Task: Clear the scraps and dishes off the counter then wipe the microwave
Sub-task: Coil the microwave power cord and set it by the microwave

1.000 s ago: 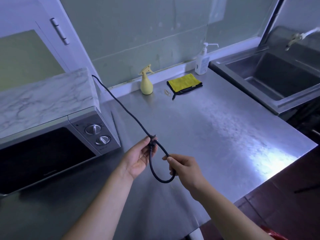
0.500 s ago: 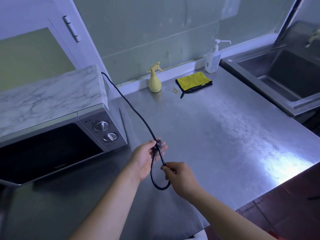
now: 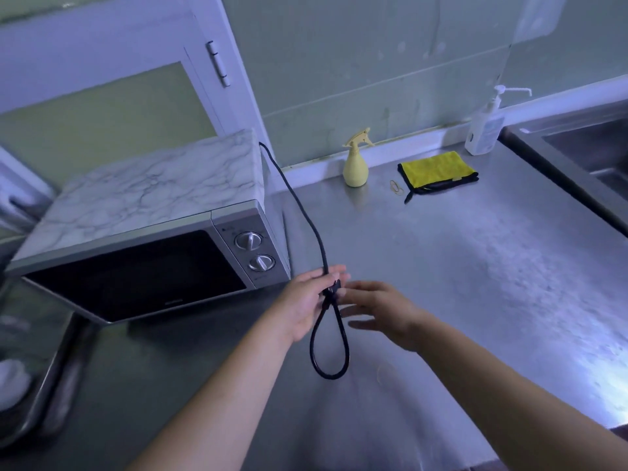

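Note:
A silver microwave (image 3: 146, 253) with a marble-patterned top and two knobs stands at the left of the steel counter (image 3: 458, 266). Its black power cord (image 3: 302, 212) runs from behind it down to my left hand (image 3: 306, 304), which pinches the cord and plug together, so a loop (image 3: 328, 348) hangs below. My right hand (image 3: 377, 311) hovers just right of the loop, fingers spread, holding nothing. A folded yellow cloth (image 3: 438, 171) and a yellow spray bottle (image 3: 355, 161) sit at the back of the counter.
A white pump bottle (image 3: 484, 127) stands at the back beside the sink (image 3: 584, 158) on the right. A rubber band (image 3: 396, 186) lies near the cloth. A steel tray edge (image 3: 51, 385) with something white shows at far left. A cabinet door hangs above the microwave.
My right hand has let go of the cord loop and opened. The left hand keeps the cord, and the loop now hangs longer. The view has shifted left and closer to the microwave.

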A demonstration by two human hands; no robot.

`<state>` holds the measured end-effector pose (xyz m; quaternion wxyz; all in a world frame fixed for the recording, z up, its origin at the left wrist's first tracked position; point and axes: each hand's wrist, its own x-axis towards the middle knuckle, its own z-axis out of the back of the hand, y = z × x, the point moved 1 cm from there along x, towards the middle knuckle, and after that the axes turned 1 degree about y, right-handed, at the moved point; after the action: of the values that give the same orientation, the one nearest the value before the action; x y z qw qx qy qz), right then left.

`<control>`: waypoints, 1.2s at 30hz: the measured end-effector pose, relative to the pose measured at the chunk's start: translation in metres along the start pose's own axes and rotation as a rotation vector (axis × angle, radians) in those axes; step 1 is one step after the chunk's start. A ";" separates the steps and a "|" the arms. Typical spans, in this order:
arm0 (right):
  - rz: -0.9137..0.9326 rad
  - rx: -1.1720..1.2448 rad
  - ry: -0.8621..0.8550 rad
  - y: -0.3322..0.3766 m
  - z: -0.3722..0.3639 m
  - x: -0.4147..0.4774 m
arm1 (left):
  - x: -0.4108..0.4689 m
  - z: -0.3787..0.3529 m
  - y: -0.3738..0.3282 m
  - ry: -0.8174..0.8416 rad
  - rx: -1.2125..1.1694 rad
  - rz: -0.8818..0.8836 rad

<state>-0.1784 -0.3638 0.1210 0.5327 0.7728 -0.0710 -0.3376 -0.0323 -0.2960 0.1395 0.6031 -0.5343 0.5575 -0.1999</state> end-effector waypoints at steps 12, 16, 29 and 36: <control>-0.017 -0.020 0.240 0.026 -0.012 0.039 | -0.030 0.001 -0.021 -0.270 0.082 -0.010; 0.147 -0.077 0.185 0.035 -0.010 0.035 | -0.065 0.013 -0.010 -0.586 0.226 -0.226; 0.598 -0.663 -0.002 0.069 -0.003 0.018 | -0.081 -0.007 -0.003 -0.275 -0.135 0.125; 0.638 -0.899 -0.095 0.069 0.008 0.021 | -0.036 -0.016 -0.023 -0.115 -0.410 0.297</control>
<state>-0.1501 -0.4089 0.1698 0.8821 0.3935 -0.1744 -0.1913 -0.0488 -0.2806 0.1794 0.5355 -0.5683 0.6235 0.0386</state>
